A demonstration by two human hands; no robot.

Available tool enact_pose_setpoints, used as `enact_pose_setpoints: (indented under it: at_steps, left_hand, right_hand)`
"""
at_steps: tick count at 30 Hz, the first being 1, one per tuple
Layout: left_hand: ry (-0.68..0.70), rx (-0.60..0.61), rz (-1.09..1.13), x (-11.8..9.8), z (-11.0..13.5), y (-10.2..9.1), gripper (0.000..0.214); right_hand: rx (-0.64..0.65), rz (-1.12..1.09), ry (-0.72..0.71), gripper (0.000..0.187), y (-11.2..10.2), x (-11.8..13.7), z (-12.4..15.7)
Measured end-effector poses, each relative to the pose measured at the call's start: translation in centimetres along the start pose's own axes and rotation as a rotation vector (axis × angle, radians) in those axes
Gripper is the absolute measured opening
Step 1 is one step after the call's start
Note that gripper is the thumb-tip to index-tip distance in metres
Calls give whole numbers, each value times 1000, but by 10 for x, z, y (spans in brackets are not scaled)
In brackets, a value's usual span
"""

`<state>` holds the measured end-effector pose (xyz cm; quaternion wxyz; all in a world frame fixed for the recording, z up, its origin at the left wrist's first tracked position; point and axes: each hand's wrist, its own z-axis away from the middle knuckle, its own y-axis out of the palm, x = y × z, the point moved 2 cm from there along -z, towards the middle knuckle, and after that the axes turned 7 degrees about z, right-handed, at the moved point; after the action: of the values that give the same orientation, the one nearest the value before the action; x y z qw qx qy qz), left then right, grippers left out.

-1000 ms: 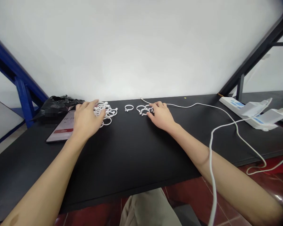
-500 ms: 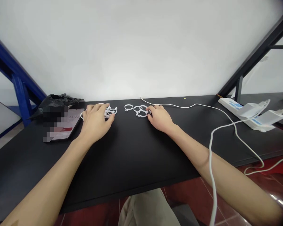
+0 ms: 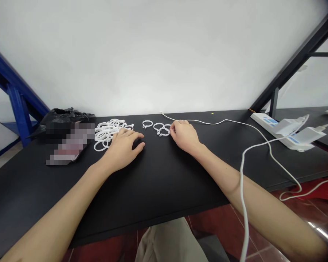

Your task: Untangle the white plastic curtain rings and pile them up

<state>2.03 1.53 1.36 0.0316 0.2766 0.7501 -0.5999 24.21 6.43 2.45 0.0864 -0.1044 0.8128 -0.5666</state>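
Note:
A heap of white plastic rings (image 3: 105, 131) with small knobs lies on the black tabletop at centre left. My left hand (image 3: 123, 147) is at the heap's right edge, with its thumb and fingers apart and nothing seen in them. Right of centre, my right hand (image 3: 184, 135) has its fingers curled and its thumb against them, closed at the edge of a white ring (image 3: 164, 135). The fingers partly hide that ring. Beside it, another ring (image 3: 157, 126) overlaps it. A single ring (image 3: 147, 124) lies apart, between the heap and the small group.
At the left are a black plastic bag (image 3: 61, 118) and a partly blurred phone-like slab (image 3: 71, 147). A white cable (image 3: 225, 120) runs across the right side, passing over my right forearm. A white power strip (image 3: 281, 131) with plugged-in adapters stands at the right.
My left hand has moved right and toward me, off the ring heap, which now shows. My right hand stays by the small ring group, its fingers drawn closer together.

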Motion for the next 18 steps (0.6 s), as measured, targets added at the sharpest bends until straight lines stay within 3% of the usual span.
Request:
enact_pose_setpoints:
  at_steps: [5,7,9,13,18]
  left_hand:
    - [23,-3,19,-1,0,1,33]
    - [31,-33,34,-3,0,0,35]
    - [48,-84,59,-5,0,-2,45]
    - [106,-125,103,-11,2,-5,69]
    - [190,-76,83,-16,3,-5,48]
  right_hand:
    - [-165,-80,1,17,-9,2,0]
    - [-252,-203,-71,15,-16,5,2]
    - [-261,-419,-174,12,-20,12,6]
    - [-16,-929,-261,11,-17,29,16]
    - [213,-1305,-95,17,-5,43,22]
